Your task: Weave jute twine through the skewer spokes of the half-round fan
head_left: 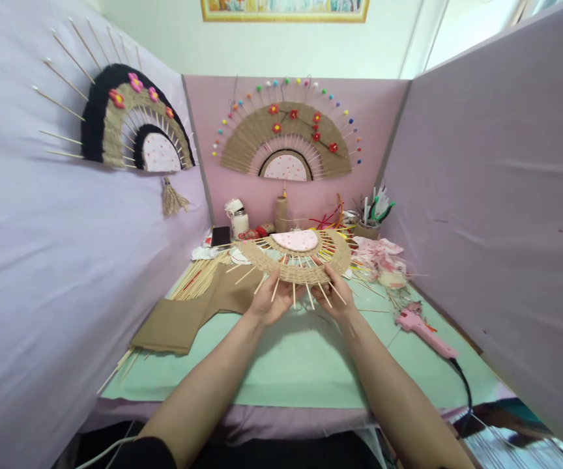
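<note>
Between my two hands I hold a half-round fan (301, 274) woven of tan twine over thin wooden sticks. Its flat side faces away from me, and bare stick ends poke out along the curved rim toward me. A pink dotted half-circle (296, 241) fills its centre. My left hand (269, 303) grips the woven band from the left, with the thumb on top. On the right, my right hand (335, 293) grips the same band, thumb on top and fingers mostly hidden underneath. The fan is held above the green tabletop (305, 365).
Folded brown cardboard (174, 322) and a pile of sticks (196, 280) lie at left. A pink glue gun (425, 332) with a black cord rests at right. Behind stand a white bottle (238, 220) and a pot of tools (368, 228). Finished fans (286, 120) hang on the partitions.
</note>
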Motion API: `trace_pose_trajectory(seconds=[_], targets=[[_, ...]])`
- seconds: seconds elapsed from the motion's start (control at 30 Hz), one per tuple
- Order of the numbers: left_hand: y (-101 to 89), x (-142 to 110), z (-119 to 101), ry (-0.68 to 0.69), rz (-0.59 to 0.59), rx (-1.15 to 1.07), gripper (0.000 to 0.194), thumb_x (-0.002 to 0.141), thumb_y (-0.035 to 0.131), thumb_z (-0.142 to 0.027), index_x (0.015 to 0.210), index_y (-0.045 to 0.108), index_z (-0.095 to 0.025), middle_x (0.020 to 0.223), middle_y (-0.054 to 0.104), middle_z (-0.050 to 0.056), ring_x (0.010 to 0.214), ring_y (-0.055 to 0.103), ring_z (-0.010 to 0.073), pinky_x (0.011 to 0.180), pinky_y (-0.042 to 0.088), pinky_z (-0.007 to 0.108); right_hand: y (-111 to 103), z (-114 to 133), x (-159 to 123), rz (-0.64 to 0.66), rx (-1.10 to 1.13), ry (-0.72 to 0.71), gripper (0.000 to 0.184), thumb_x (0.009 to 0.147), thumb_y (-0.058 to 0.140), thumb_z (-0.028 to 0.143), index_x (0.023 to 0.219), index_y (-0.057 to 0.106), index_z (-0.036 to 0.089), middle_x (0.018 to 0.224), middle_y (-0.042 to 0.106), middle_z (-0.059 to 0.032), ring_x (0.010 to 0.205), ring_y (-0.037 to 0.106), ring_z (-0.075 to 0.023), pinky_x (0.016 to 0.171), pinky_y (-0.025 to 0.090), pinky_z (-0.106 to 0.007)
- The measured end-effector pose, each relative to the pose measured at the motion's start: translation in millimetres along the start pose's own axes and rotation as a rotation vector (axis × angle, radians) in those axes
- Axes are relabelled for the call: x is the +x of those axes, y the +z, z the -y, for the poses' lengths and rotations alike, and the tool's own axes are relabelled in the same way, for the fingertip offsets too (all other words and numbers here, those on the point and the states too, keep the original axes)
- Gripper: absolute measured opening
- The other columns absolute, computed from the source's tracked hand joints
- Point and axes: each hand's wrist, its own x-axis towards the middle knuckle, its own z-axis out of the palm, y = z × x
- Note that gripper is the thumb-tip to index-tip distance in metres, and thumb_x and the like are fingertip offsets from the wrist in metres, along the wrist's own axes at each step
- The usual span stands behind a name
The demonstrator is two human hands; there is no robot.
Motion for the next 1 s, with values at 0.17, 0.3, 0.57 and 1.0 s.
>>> trace_pose_trajectory(seconds=[0.17,0.3,0.57,1.0], targets=[[1.8,7,-2,-0.065,-0.053,0.006,0.047,0.087,0.047,-0.036,0.133,0.04,-0.028,0.124,0.057,0.009,0.106,0.058,0.0239,0.092,0.042,0.046,1,-2,-2,0.002,-0.107,-0.066,0.035,0.073,0.062,0.037,0.103,0.061,0.018,0.043,0.026,0.0114,0.035,0.016,-0.0031,0.034,0.018,-0.016],[-3.1,5,-5,-0.114,0.016,-0.025,0.045,0.089,0.042,-0.038,0.134,0.037,-0.032,0.129,0.053,0.009,0.108,0.057,0.0253,0.091,0.042,0.05,3,-4,-4,0.014,-0.201,-0.105,0.037,0.072,0.063,0.039,0.104,0.061,0.02,0.045,0.026,0.0105,0.037,0.016,-0.0037,0.035,0.015,-0.018],[-6.5,-6,-12,-0.054,0.11,-0.012,0.046,0.085,0.036,-0.011,0.129,0.044,-0.024,0.124,0.057,0.007,0.108,0.057,0.0257,0.094,0.039,0.05,8,0,-14,0.076,-0.264,-0.122,0.026,0.07,0.065,0.04,0.085,0.056,0.021,0.054,0.033,0.0072,0.042,0.021,-0.005,0.039,0.019,-0.02],[-6.9,-9,-28,0.082,0.036,0.028,0.053,0.079,0.043,-0.006,0.131,0.044,-0.018,0.121,0.059,0.013,0.11,0.056,0.0267,0.097,0.039,0.053,-1,7,-13,0.099,-0.318,-0.057,0.04,0.07,0.067,0.03,0.106,0.051,0.024,0.049,0.032,0.0091,0.043,0.024,-0.0067,0.041,0.018,-0.02]])
